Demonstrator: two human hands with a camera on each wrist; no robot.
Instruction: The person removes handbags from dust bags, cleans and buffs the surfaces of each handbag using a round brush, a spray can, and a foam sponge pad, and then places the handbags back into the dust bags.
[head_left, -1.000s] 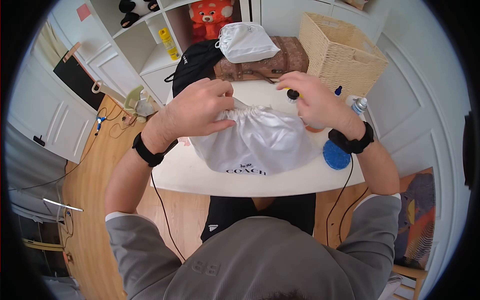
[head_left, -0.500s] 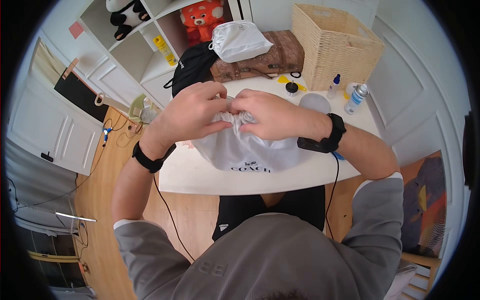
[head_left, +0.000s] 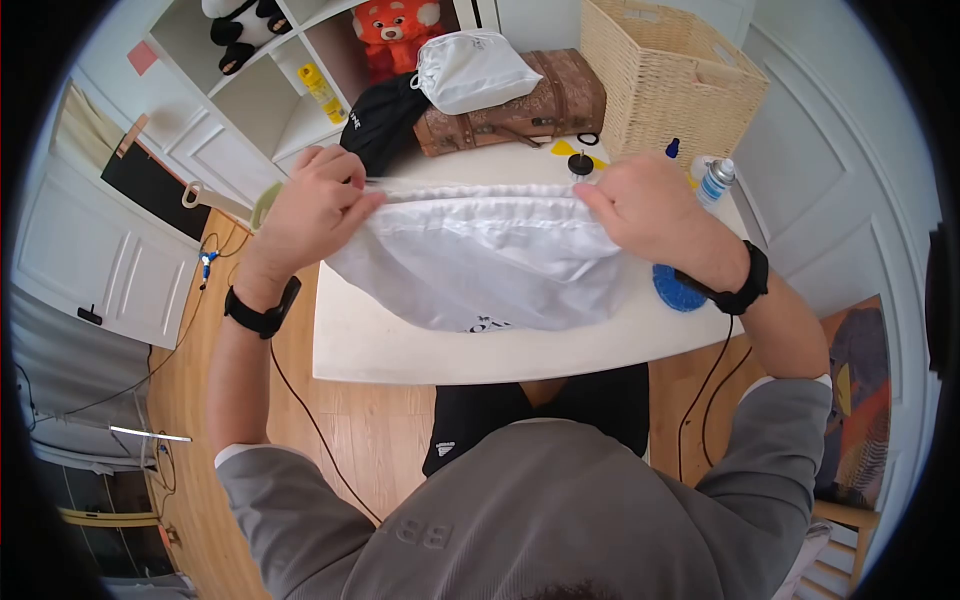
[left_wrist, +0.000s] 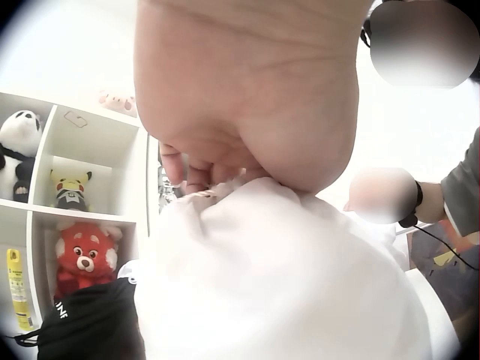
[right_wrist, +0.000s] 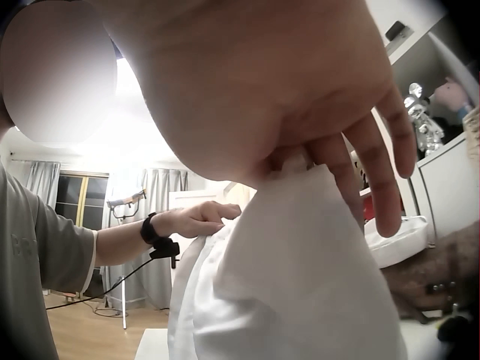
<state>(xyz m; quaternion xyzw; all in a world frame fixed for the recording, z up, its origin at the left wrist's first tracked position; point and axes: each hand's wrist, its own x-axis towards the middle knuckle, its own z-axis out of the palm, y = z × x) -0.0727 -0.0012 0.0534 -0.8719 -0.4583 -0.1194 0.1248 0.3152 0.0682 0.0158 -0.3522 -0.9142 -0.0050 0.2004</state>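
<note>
A white drawstring dust bag [head_left: 480, 265] with dark lettering low on its front is stretched wide between the two hands, over the near part of the white table. Its gathered mouth runs nearly straight from hand to hand. My left hand [head_left: 312, 212] pinches the left corner of the mouth between thumb and curled fingers. At the right corner, my right hand [head_left: 652, 206] grips the edge with its thumb along the rim. From the right wrist, the cloth [right_wrist: 292, 262] hangs down from under the palm, some fingers extended past it. Whatever is inside the bag is hidden.
Behind stand a brown patterned case [head_left: 560, 105] with a smaller white pouch [head_left: 475, 72] on top, a black bag [head_left: 378, 130] and a wicker basket [head_left: 690, 110]. A spray can [head_left: 716, 182], a black-topped jar [head_left: 580, 165] and a blue disc [head_left: 678, 288] are on the right side.
The right hand came in from the right to the bag's gathered mouth beside the left hand. Both hands have since moved apart, drawing the bunched mouth out wide and flat.
</note>
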